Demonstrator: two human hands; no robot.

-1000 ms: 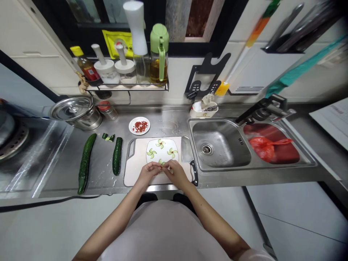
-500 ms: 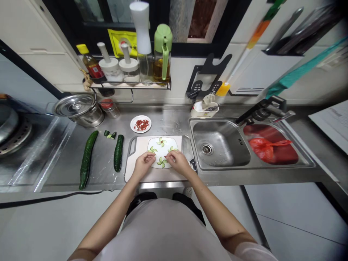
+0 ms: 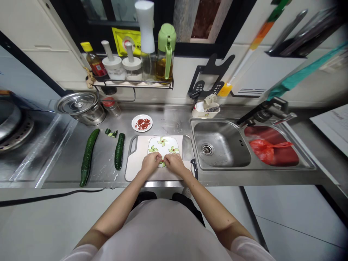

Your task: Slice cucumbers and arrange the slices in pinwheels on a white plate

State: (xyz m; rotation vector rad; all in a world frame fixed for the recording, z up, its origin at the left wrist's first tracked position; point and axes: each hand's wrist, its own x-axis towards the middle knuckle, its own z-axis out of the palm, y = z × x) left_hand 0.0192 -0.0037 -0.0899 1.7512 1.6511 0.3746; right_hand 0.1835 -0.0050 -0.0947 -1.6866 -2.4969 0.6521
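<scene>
A white square plate [image 3: 165,144] lies on a pale cutting board [image 3: 138,167]. On the plate sit pinwheel shapes made of cucumber slices [image 3: 162,141]. My left hand [image 3: 151,162] and my right hand [image 3: 173,163] meet at the plate's near edge, fingers pinched together on a cucumber pinwheel [image 3: 162,164] that is mostly hidden between them. A knife with a black handle [image 3: 194,168] lies along the board's right side, just right of my right hand.
A whole cucumber [image 3: 88,156], a half cucumber [image 3: 119,155] and cut ends [image 3: 111,133] lie left of the board. Behind it is a small dish of red bits [image 3: 141,123]. A pot [image 3: 80,107] and stove are at left, a double sink [image 3: 221,145] at right.
My hands, apart at the plate's sides half a second ago, have come together over the nearest cucumber pinwheel. The view has shifted slightly.
</scene>
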